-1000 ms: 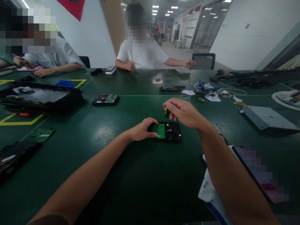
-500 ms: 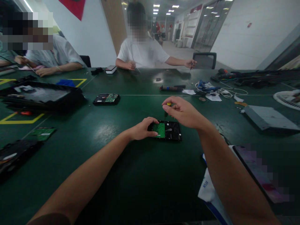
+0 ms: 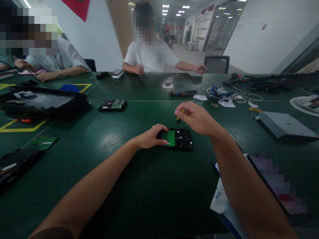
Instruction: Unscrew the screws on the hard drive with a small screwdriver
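A hard drive (image 3: 183, 138) lies flat on the green table, its green circuit board facing up at the left end. My left hand (image 3: 152, 136) grips that left end between thumb and fingers. Above the drive's far edge, my right hand (image 3: 194, 117) is closed around a yellow-handled screwdriver (image 3: 177, 117). The tool's thin shaft points down to the drive's far edge; whether its tip touches a screw is too small to tell. Several tiny screws (image 3: 186, 125) lie just behind the drive.
A second hard drive (image 3: 112, 105) lies further left, near a black tray (image 3: 45, 101). On the right are a grey metal box (image 3: 286, 125), a phone (image 3: 274, 182) and a white-and-blue cloth (image 3: 221, 199) by my forearm. Cables (image 3: 219, 91) lie behind. Two co-workers sit across the table.
My right hand has turned slightly, and the screwdriver's handle now leans and shows more below the fingers. My left hand stays in place on the hard drive.
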A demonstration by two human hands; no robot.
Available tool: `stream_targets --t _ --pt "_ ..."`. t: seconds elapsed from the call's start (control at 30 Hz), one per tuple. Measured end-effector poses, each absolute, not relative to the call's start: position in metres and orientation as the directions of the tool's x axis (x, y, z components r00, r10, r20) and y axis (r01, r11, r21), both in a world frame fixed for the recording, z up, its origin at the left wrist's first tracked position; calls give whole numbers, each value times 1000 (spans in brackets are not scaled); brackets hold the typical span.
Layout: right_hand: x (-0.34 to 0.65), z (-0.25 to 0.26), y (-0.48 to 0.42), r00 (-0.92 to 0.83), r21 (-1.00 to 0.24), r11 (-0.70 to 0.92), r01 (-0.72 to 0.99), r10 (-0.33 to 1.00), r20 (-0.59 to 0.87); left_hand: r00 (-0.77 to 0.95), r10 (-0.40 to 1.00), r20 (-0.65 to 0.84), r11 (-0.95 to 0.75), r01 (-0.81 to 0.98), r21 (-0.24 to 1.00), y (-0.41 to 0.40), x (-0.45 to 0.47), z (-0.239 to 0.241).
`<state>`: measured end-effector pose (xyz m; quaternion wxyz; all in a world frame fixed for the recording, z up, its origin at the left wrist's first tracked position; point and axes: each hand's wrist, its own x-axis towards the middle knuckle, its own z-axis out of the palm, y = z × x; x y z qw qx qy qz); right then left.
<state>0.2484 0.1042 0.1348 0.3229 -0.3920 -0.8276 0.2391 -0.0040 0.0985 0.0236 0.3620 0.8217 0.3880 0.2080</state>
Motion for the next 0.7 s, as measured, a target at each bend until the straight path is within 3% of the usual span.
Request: stream_targets --t 0.2,0.7 --pt "252 137 101 -512 -732 556 394 794 328 616 784 69 -449 488 748 100 -4 22" --pt "250 141 98 -477 -680 546 489 820 315 608 790 85 -453 484 748 98 -2 21"
